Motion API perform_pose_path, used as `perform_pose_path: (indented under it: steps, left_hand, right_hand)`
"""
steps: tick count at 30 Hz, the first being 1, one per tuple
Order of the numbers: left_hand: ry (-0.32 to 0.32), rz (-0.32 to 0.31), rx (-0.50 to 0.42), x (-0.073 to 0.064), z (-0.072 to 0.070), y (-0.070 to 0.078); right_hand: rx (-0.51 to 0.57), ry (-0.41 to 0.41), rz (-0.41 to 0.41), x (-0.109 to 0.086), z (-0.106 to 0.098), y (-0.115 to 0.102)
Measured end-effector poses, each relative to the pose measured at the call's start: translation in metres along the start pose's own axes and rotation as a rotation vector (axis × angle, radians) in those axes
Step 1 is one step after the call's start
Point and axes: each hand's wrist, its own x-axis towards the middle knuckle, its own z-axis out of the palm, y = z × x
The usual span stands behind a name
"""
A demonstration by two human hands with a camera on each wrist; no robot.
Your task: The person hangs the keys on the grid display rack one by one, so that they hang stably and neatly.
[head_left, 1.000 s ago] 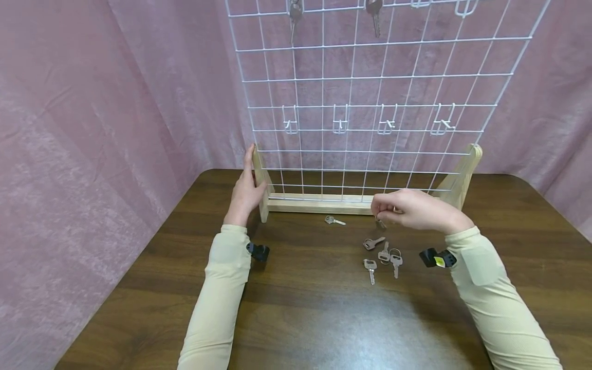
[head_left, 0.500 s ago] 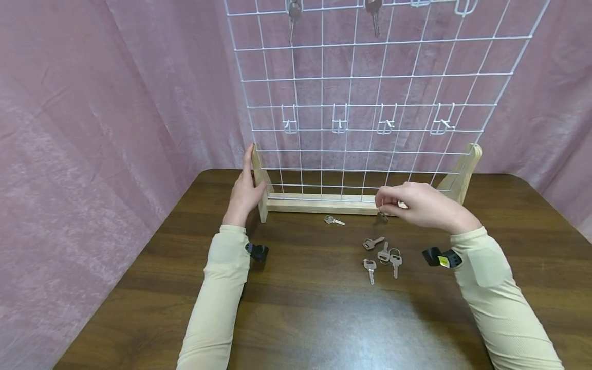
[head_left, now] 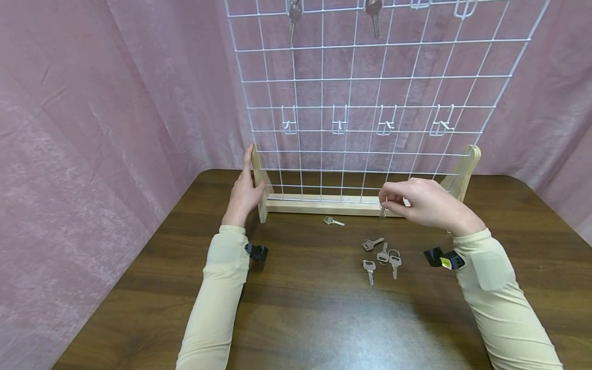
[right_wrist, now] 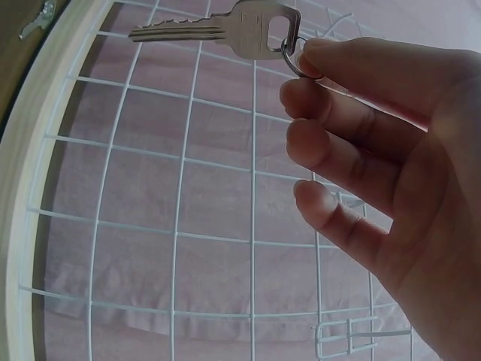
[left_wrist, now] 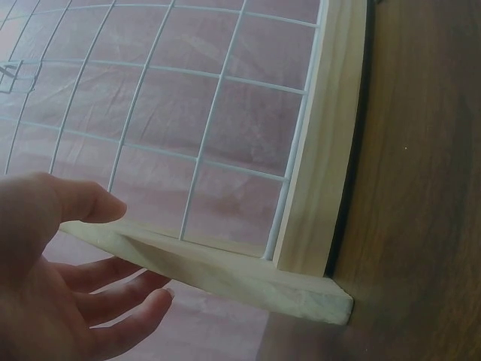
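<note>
My right hand (head_left: 423,205) pinches a small metal ring between thumb and index finger. From the ring hangs a silver key (right_wrist: 252,30), shown large in the right wrist view and small under the fingertips in the head view. My left hand (head_left: 245,195) holds the left wooden side (left_wrist: 225,278) of a stand, thumb on the inner face and fingers on the outer. The stand carries a white wire grid (head_left: 351,78). A row of white hooks, among them one hook (head_left: 386,126), crosses the grid's middle. Two keys hang higher up, one key (head_left: 373,15) right of the other key (head_left: 294,14).
Several loose keys lie on the brown table (head_left: 314,308): a lone key (head_left: 334,221) near the stand's wooden base bar (head_left: 319,205), and a cluster with one key (head_left: 369,268) at its front. More hooks (head_left: 464,9) sit at the grid's upper right. A pink curtain (head_left: 92,128) hangs behind.
My right hand has risen slightly and shifted right, lifting the key off the tabletop by its ring. My left hand stays where it was on the wooden side.
</note>
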Motion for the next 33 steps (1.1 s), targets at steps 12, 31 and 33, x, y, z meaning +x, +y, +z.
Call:
perform_pose_path:
  steps: [12, 31, 33]
  left_hand:
    - [0.005, 0.001, 0.002, -0.0010, 0.0004, 0.0005]
    - [-0.006, 0.000, 0.009, -0.0003, -0.0006, 0.0004]
    - [-0.007, 0.000, 0.008, -0.0004, -0.0008, 0.0009]
  right_hand:
    - [-0.031, 0.080, 0.012, 0.0008, -0.0027, -0.0031]
    - [0.035, 0.359, 0.073, 0.0034, -0.0077, -0.0080]
    - [0.042, 0.380, 0.081, 0.0034, -0.0083, -0.0088]
